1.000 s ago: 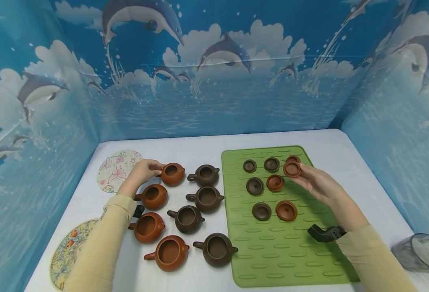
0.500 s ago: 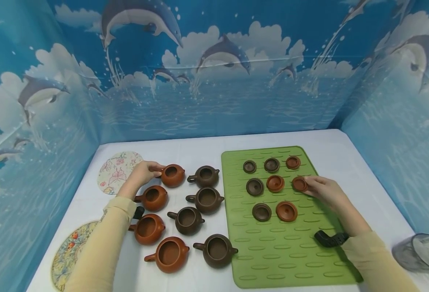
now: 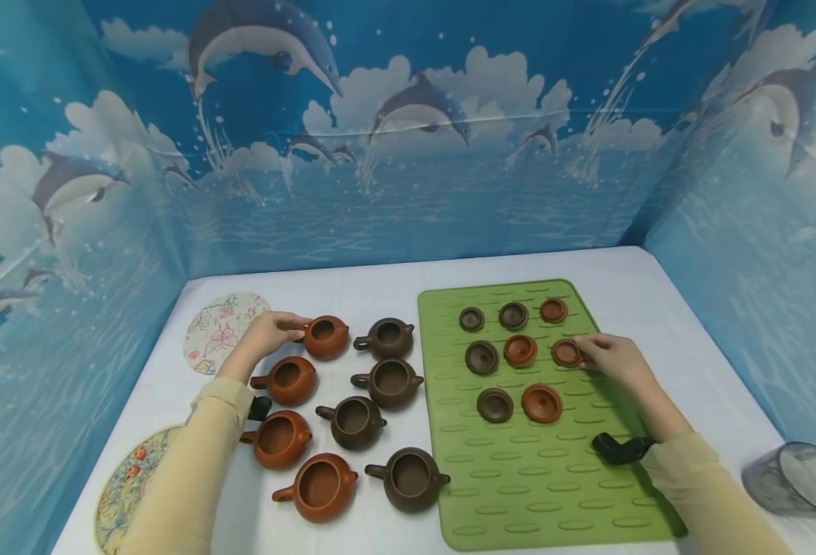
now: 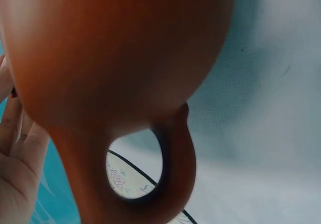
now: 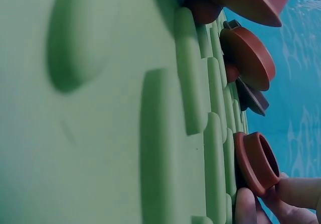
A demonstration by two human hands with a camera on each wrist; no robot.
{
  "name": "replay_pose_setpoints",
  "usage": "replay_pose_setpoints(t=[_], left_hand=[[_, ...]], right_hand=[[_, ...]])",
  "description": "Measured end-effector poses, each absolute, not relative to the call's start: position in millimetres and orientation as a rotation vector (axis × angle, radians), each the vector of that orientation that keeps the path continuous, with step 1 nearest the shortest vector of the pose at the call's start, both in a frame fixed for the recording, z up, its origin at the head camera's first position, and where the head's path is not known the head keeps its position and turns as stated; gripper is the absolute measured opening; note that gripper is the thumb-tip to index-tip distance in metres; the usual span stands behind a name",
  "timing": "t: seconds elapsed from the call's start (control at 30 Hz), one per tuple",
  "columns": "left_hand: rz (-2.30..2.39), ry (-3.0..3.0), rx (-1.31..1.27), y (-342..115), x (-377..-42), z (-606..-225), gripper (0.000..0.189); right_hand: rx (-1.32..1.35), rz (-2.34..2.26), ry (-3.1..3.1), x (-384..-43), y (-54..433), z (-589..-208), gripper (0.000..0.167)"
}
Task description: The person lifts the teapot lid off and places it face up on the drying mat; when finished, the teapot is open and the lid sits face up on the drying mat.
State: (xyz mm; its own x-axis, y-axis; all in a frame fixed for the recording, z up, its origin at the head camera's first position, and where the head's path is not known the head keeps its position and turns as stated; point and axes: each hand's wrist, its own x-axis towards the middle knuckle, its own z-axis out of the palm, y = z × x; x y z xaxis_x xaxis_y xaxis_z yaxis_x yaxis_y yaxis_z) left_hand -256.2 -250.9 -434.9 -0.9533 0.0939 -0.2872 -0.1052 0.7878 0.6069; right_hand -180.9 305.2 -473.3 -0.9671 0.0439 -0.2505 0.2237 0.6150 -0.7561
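Observation:
At the back left, my left hand (image 3: 267, 338) pinches the handle of a reddish-brown teapot (image 3: 326, 339) without a lid. In the left wrist view, a reddish-brown teapot body (image 4: 120, 58) fills the foreground, partly hiding the hand's fingers (image 4: 25, 158). On the green ridged mat (image 3: 539, 482), my right hand (image 3: 619, 362) pinches a small reddish-brown teapot lid (image 3: 566, 353) by its edge, between thumb and fingers. The lid lies hollow side up, and the right wrist view shows its raised rim (image 5: 261, 156) low over the ridges. Other lids, dark (image 3: 481, 358) and reddish (image 3: 542, 404), lie alongside in rows.
Several lidless teapots, reddish (image 3: 291, 381) and dark brown (image 3: 392, 383), stand in two columns left of the mat. A floral round mat (image 3: 223, 331) and a patterned one (image 3: 133, 478) lie at the left. A clear glass (image 3: 796, 479) is at the right edge.
My right hand has moved toward me and lowered the small lid from above the back-right lid onto the mat in front of it. The left hand has stayed at the teapot's handle.

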Motion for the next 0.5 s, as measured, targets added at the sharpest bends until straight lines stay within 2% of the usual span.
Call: replay_pose_setpoints(t=[0.23, 0.5], left_hand=[[0.914, 2.687, 0.06, -255, -254, -434, 0.036], [0.894, 2.738, 0.186, -255, -251, -413, 0.042]], right_hand=[[0.217, -1.26, 2.633, -184, 306, -472, 0.063], [0.136, -1.095, 2.628, -189, 309, -457, 0.068]])
